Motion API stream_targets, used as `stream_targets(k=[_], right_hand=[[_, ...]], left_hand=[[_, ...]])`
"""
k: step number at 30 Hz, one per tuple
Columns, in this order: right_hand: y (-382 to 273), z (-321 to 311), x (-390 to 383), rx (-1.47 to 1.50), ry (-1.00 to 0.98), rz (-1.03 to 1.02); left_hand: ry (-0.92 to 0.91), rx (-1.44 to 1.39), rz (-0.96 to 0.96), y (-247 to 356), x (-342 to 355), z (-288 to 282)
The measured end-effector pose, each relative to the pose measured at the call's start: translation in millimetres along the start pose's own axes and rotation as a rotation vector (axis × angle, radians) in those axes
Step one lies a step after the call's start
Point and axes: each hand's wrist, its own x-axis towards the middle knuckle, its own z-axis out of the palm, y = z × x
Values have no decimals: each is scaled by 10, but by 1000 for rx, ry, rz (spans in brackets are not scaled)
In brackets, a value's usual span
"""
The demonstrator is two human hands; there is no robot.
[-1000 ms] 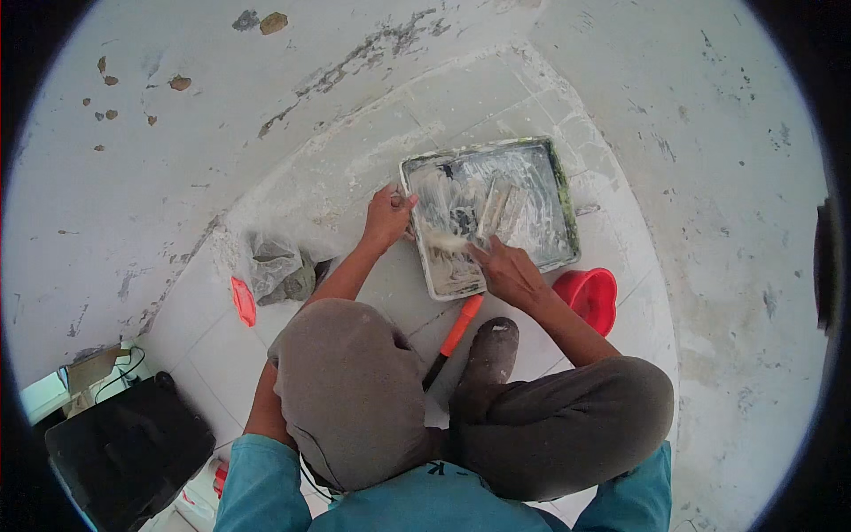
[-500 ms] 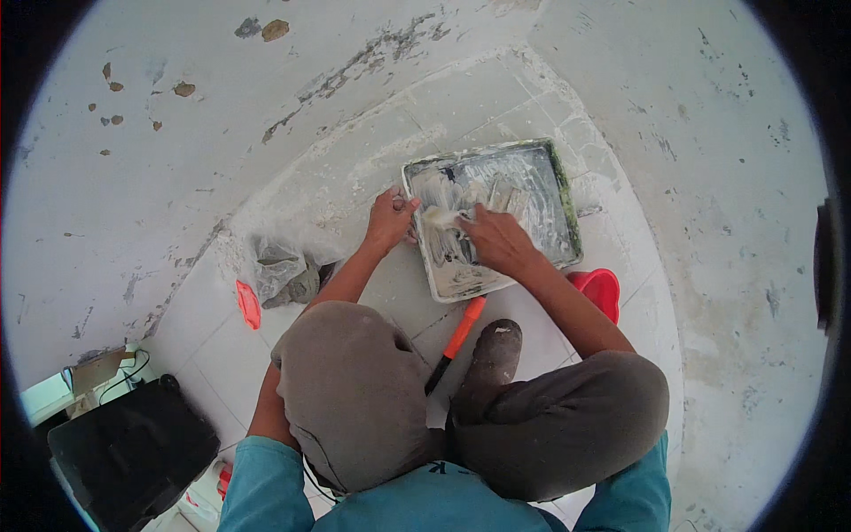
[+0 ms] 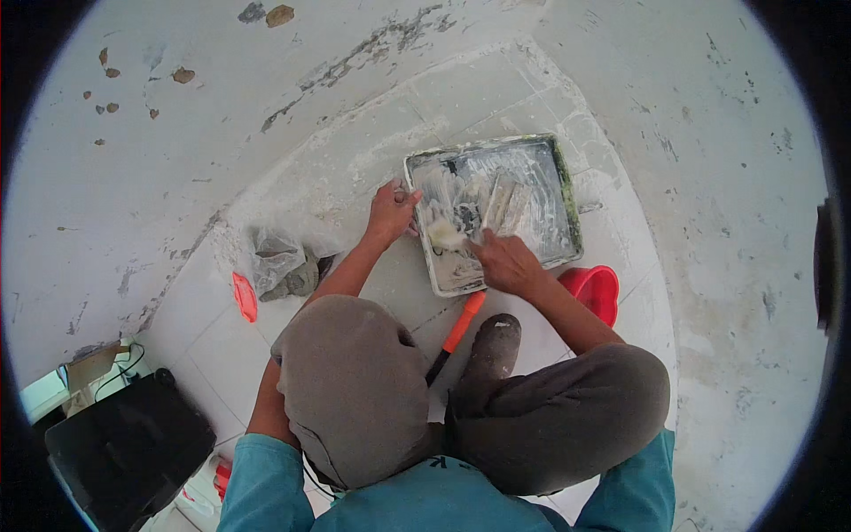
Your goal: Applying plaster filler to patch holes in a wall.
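A shallow rectangular tray (image 3: 570,191), smeared inside with white and grey paste, lies on the tiled floor in front of me. My left hand (image 3: 393,213) holds its left rim, thumb over the edge. Over the tray's near left part, my right hand (image 3: 510,263) grips a brush (image 3: 447,236) with pale bristles. Those bristles rest in the smears; the fingers cover most of the handle. To the right of the brush, a pale flat strip (image 3: 507,206) coated with paste lies in the tray.
An orange and black handle (image 3: 464,324) reaches the tray's near edge. Right of it stands a red container (image 3: 594,291). Clear plastic bag (image 3: 277,257) and orange-red piece (image 3: 245,297) lie left. A black case (image 3: 133,452) stands lower left. Scuffed walls (image 3: 736,177) meet behind the tray.
My right hand and the brush have moved slightly toward me and to the right across the tray. My left hand stays at the rim.
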Motion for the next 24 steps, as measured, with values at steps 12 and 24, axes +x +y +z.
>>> stream_targets(k=[12, 24], right_hand=[[121, -634, -41, -44, -333, 91], [398, -214, 274, 90, -297, 120]], left_hand=[[66, -45, 28, -2, -25, -49], [-77, -67, -66, 4, -3, -19]])
